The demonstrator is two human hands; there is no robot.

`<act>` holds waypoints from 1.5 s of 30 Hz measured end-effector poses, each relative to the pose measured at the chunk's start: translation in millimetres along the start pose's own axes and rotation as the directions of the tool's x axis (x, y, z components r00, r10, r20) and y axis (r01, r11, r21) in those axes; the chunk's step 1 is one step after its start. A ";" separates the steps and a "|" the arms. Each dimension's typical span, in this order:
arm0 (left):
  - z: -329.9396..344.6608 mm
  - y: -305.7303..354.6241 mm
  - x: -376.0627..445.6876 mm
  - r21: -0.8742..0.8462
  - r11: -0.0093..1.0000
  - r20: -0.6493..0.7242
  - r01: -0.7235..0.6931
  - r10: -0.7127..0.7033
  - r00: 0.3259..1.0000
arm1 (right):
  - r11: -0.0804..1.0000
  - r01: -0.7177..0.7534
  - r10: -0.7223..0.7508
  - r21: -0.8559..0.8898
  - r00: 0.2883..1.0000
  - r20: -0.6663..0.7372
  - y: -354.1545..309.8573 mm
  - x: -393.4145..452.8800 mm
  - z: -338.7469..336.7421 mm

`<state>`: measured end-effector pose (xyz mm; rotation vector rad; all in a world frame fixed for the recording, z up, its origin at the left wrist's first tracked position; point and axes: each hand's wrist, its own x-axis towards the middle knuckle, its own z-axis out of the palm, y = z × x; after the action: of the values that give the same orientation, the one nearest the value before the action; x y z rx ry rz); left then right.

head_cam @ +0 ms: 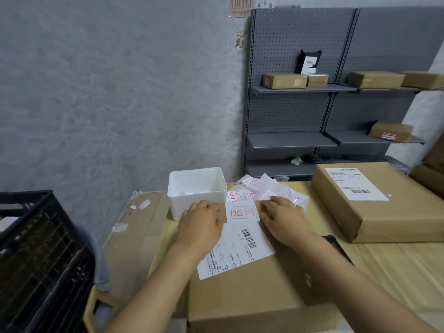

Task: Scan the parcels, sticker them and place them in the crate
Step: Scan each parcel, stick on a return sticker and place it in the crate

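The parcel [252,284] lies at the counter's [396,265] near edge, its label [236,248] upward, with a red-stamped sticker [242,211] on its far edge between both hands. Left hand [201,224] and right hand [283,218] lie flat beside it, fingers roughly straight, gripping nothing that shows. Pressed unevenly, the sticker could crease or overlap the barcode. The loose stickers [266,192] behind could cling to a wrist. The crate [36,248] waits left, off the counter.
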<state>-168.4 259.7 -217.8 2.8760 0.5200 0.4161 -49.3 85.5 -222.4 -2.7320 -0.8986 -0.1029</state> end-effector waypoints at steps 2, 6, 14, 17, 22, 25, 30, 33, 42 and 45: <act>-2.5 -0.5 -2.9 -0.032 0.999 0.010 0.003 -0.003 1.000 | 0.999 -0.036 0.036 0.029 0.999 0.004 -1.3 -4.7 0.5; 0.9 16.5 -15.7 -0.053 0.994 0.085 -0.093 0.097 0.992 | 0.996 0.092 -0.092 -0.019 0.996 0.004 -19.6 -22.1 6.6; -14.5 -40.9 -47.4 -0.224 0.945 0.167 0.238 -0.204 0.965 | 0.893 -0.391 0.366 0.224 0.919 0.147 25.1 -77.0 -17.9; -13.1 -43.9 -63.4 -0.345 0.866 0.283 0.363 -0.272 0.920 | 0.839 -0.459 0.412 0.291 0.886 0.211 23.0 -90.7 -22.1; -13.0 -32.8 -97.4 -0.497 0.731 0.370 0.467 -0.309 0.876 | 0.804 -0.455 0.402 0.382 0.890 0.215 13.2 -109.2 -27.9; -19.9 -28.7 -117.4 -0.535 0.697 0.345 0.477 -0.334 0.877 | 0.777 -0.431 0.378 0.459 0.902 0.208 5.3 -121.5 -30.3; -39.3 -40.5 -153.0 -0.519 0.688 0.259 0.507 -0.439 0.860 | 0.755 -0.353 0.306 0.552 0.935 0.178 -23.4 -134.7 -34.8; -55.8 -61.9 -176.0 -0.538 0.651 0.207 0.536 -0.515 0.832 | 0.729 -0.285 0.240 0.622 0.958 0.158 -55.9 -137.7 -31.1; -116.9 -179.5 -247.5 -0.629 0.506 0.052 0.590 -0.730 0.681 | 0.717 -0.097 0.001 0.691 0.990 0.138 -209.9 -137.1 -8.1; -141.4 -234.9 -262.1 -0.652 0.469 0.023 0.596 -0.773 0.634 | 0.713 -0.040 -0.059 0.700 0.991 0.117 -272.7 -127.9 4.2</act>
<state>-520.9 398.9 -201.8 1.7518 1.2756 0.6791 -313.8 224.3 -183.9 -2.0195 -0.7698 0.3581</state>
